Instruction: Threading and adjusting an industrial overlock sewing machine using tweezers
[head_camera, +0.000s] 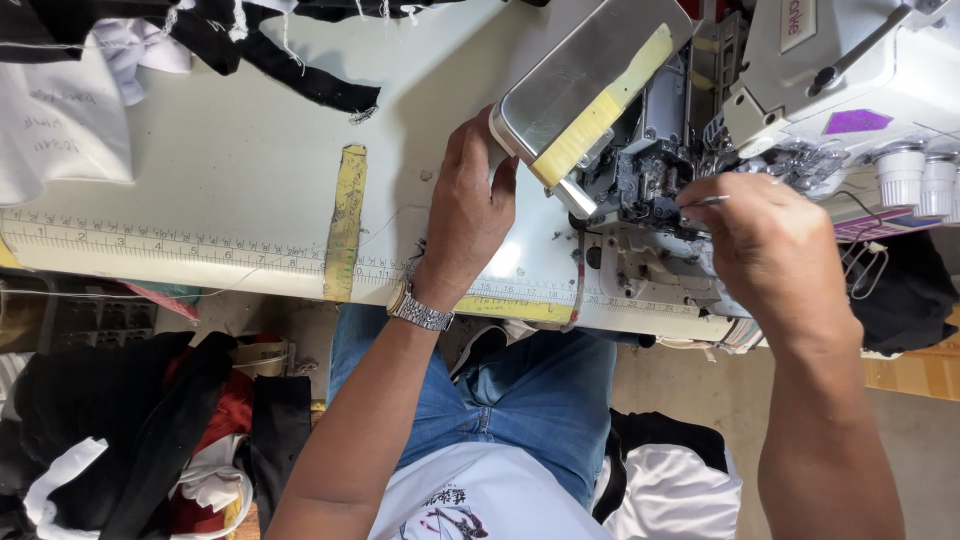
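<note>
Meanwhile left hand (470, 215) grips the open cover (580, 85) edge; right hand (770, 250) pinches tweezers (703, 202).

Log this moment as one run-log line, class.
left hand: holds open machine cover | right hand: tweezers at looper mechanism
</note>
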